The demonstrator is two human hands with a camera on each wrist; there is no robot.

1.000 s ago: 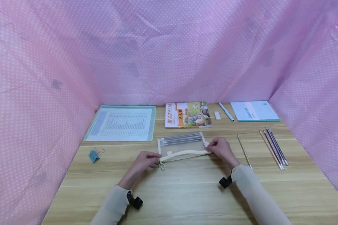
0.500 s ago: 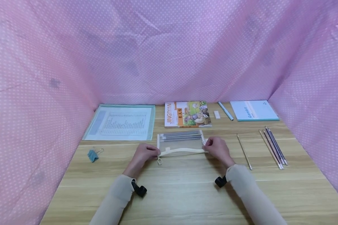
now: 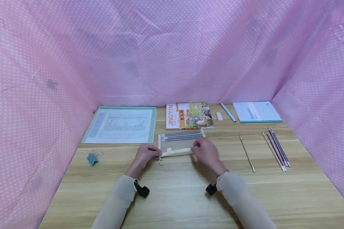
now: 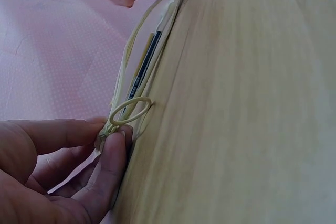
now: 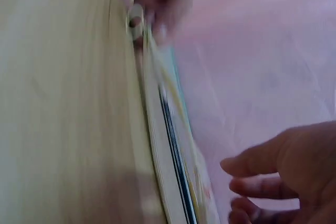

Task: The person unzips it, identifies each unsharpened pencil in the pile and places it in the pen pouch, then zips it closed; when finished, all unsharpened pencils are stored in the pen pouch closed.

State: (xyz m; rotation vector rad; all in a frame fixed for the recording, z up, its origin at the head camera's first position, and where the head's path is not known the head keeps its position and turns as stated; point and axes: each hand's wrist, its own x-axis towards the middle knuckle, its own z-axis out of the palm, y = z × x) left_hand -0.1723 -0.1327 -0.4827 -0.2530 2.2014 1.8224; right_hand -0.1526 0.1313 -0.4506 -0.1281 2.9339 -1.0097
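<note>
A clear pencil pouch (image 3: 177,143) with a cream zip edge lies on the wooden table (image 3: 183,190), with dark pens (image 3: 182,135) inside. My left hand (image 3: 144,155) pinches the pouch's left end between thumb and fingers (image 4: 113,156), right by the ring-shaped zip pull (image 4: 130,110). My right hand (image 3: 204,152) hovers over the pouch's right part. In the right wrist view its fingers (image 5: 262,179) hang loosely curled, apart from the pouch (image 5: 168,156), and hold nothing.
Along the back lie a sheet in a green folder (image 3: 121,125), a picture book (image 3: 187,116), an eraser (image 3: 219,116), a pen (image 3: 227,112) and a teal notebook (image 3: 256,112). Pencils (image 3: 275,148) lie at right, a binder clip (image 3: 92,157) at left. Pink cloth walls surround the table.
My right hand has let go of the pouch's right end and slid left over it. The pouch has shifted slightly away from me. The left hand keeps its pinch.
</note>
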